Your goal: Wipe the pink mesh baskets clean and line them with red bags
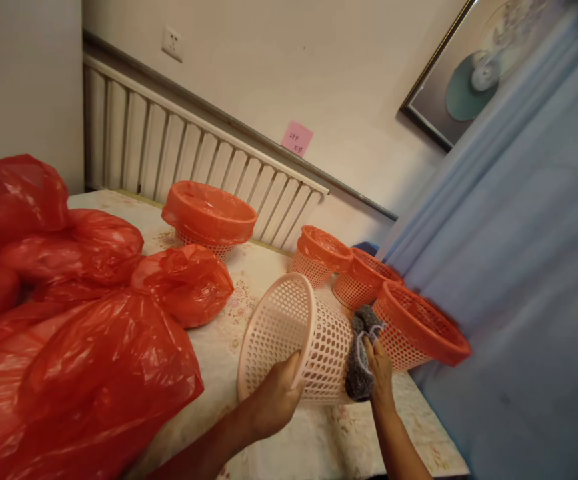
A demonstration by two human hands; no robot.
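Note:
A pale pink perforated plastic wastebasket (pixel 326 343) lies tilted on its side above the table, its mouth turned to the left. My left hand (pixel 275 400) grips its rim, with the thumb showing and the other fingers hidden beneath. At the basket's base, my right hand (pixel 379 367) is closed on a dark grey cloth (pixel 361 360) with a light edge and presses it against the bottom. Just beyond the cloth stands a wastebasket lined with a red bag (pixel 419 323).
Filled red plastic bags (pixel 103 367) crowd the left of the flower-patterned tablecloth (pixel 241 313). More red-lined baskets stand at the back, one (pixel 209 213) by the radiator (pixel 193 140), others (pixel 321 250) (pixel 363 277) farther right. A blue curtain (pixel 509 267) hangs along the right side.

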